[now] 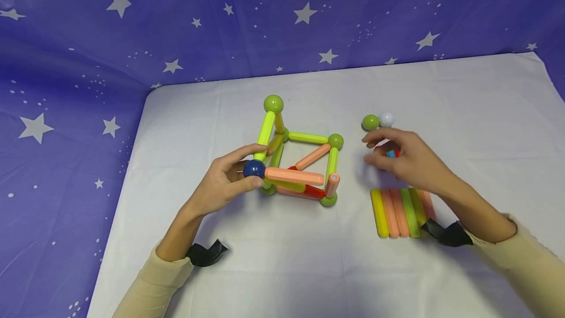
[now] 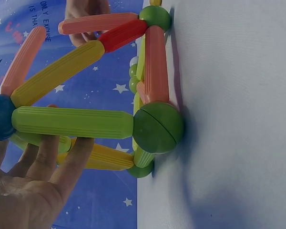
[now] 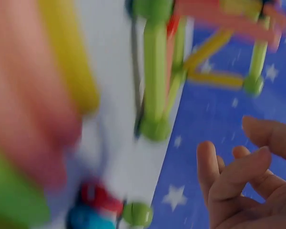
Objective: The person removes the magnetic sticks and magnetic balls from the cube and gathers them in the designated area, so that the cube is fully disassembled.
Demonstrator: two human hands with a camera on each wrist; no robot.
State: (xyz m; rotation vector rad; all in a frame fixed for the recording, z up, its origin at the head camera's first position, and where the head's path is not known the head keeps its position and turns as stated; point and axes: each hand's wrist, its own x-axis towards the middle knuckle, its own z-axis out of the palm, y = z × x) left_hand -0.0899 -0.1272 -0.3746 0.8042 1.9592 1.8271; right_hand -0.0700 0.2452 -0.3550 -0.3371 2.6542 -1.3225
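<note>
A frame of ribbed rods and balls stands on the white cloth, with green balls [image 1: 335,141] at several corners. My left hand [image 1: 216,183] grips its raised blue ball [image 1: 254,169] between thumb and fingers; in the left wrist view the fingers [image 2: 50,157] reach behind a lime rod [image 2: 74,122]. From the blue ball a pink rod [image 1: 293,176] sticks out to the right, its far end near the top of a short upright pink rod [image 1: 332,185]. My right hand [image 1: 408,158] hovers over red and blue balls, fingers loosely bent, holding nothing; the palm partly hides them.
A green ball [image 1: 370,122] and a white ball [image 1: 386,119] lie together beyond my right hand. Yellow, pink and green rods [image 1: 390,212] lie side by side at the right, partly below my right wrist. Purple starry fabric [image 1: 247,23] rises behind the table.
</note>
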